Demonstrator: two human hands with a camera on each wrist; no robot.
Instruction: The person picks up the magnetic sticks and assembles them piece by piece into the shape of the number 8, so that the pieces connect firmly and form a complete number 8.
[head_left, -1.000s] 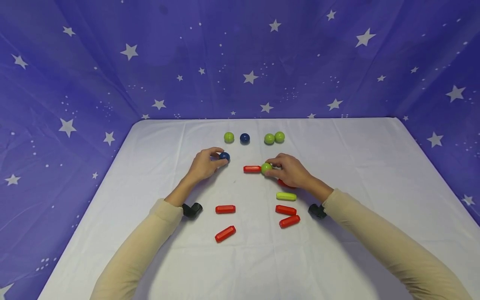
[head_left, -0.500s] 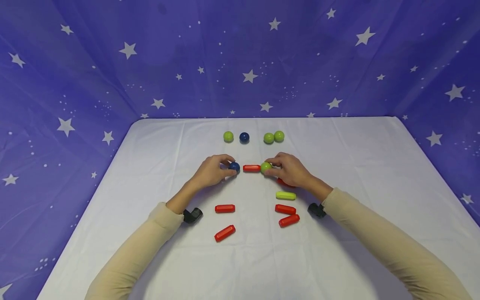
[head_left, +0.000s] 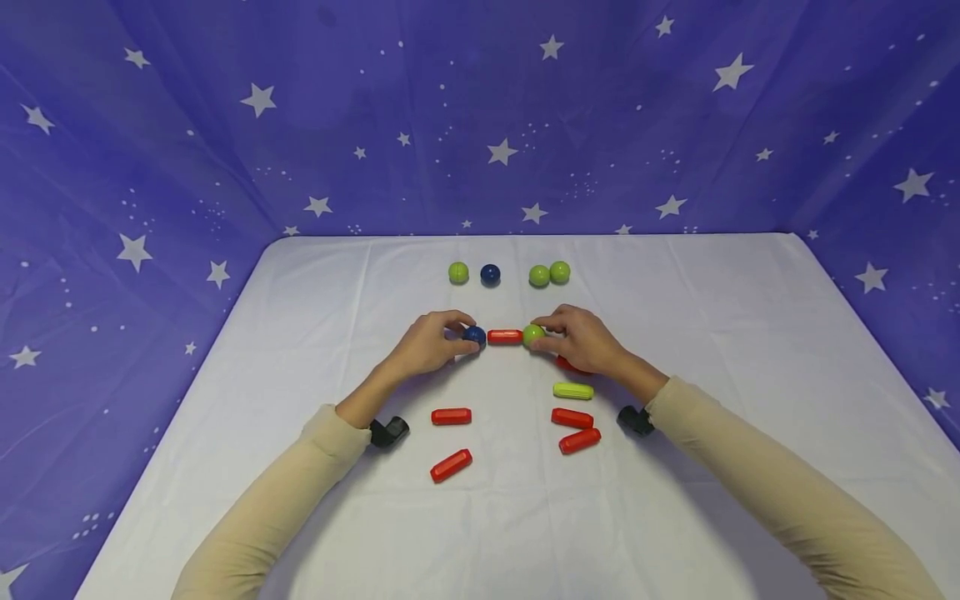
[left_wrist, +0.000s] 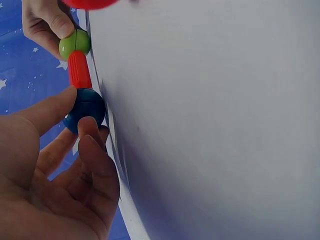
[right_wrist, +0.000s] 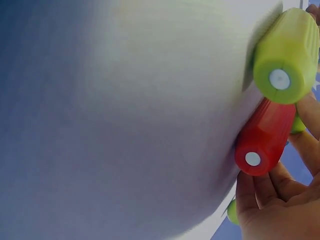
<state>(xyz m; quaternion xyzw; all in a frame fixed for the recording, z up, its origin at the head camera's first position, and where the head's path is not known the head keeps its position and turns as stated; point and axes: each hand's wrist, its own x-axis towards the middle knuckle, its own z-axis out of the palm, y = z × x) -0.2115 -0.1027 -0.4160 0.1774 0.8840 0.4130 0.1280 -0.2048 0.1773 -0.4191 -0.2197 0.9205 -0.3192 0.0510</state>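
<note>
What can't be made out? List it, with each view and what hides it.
Head: part of the glossy red faceted rod below the right hand, covered by that hand.
Left wrist: the full shape of the blurred red object, cut off by the top edge.
Left wrist: parts of the shiny dark-blue ball, covered by the left hand.
Right wrist: most of a shiny light-green ball, behind a white-ended red rod and the right hand.

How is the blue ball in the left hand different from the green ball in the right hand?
The blue ball is dark, while the green ball is bright lime. The left hand pinches the blue ball; the right hand pinches the green ball. In the head view, the blue ball is left of the red stick between them, the green ball right of it. Both are round and shiny.
</note>
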